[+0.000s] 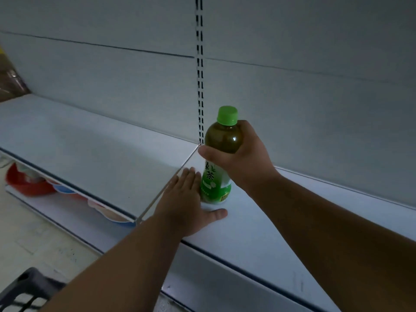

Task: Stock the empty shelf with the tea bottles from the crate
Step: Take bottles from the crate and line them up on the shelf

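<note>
A green tea bottle (221,140) with a green cap and green label stands upright on the white shelf (90,143), just right of the seam between two shelf boards. My right hand (245,158) is wrapped around the bottle's upper body. My left hand (186,203) lies flat on the shelf with fingers spread, its fingertips beside the bottle's base. A corner of the dark crate (24,289) shows at the bottom left; its contents are out of sight.
The white back panel has a slotted upright (200,70) right behind the bottle. A brown packaged item (11,79) sits at the shelf's far left. A lower shelf holds red and white packets (29,181). Pale floor lies bottom left.
</note>
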`<state>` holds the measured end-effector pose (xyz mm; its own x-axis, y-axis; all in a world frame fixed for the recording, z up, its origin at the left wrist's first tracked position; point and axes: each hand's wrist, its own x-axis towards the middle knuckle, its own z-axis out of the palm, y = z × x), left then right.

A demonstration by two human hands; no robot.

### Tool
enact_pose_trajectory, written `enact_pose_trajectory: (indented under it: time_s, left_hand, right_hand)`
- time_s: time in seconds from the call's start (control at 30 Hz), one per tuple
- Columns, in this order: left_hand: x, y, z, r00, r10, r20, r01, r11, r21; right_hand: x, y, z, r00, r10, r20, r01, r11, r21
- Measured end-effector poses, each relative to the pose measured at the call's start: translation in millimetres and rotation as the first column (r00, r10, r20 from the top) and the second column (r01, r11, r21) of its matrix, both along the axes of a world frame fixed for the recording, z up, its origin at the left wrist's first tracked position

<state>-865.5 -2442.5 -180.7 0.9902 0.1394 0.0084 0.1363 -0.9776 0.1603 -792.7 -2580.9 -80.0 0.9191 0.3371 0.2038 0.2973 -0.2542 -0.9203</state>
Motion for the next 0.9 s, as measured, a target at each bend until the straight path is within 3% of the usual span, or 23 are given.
enact_pose_trajectory:
  time_s: [0.17, 0.37, 0.63, 0.9]
  left_hand:
    - [-0.4, 1.6, -4.8, 1.0, -0.018, 0.015, 0.017, 1.0, 0.02]
    - [3.3, 1.3, -8.4, 1.0, 0.021, -0.006, -0.021, 1.0, 0.023]
    - [5.3, 0.7, -11.7, 0.999, 0.035, -0.017, -0.034, 0.999, 0.041]
    - [4.3, -0.2, -10.9, 1.0, 0.02, -0.014, -0.019, 0.998, 0.059]
  right_hand:
    - [-13.8, -4.1, -15.4, 0.998, -0.018, 0.057, 0.03, 0.972, -0.235]
    - [14.3, 8.4, -17.7, 0.986, -0.114, 0.125, 0.149, 0.936, -0.32]
    - [75.4, 46.0, -9.2, 0.974, -0.182, 0.131, 0.218, 0.909, -0.355]
    - [84.3, 53.3, -14.7, 0.944, -0.271, 0.188, 0.319, 0.897, -0.306]
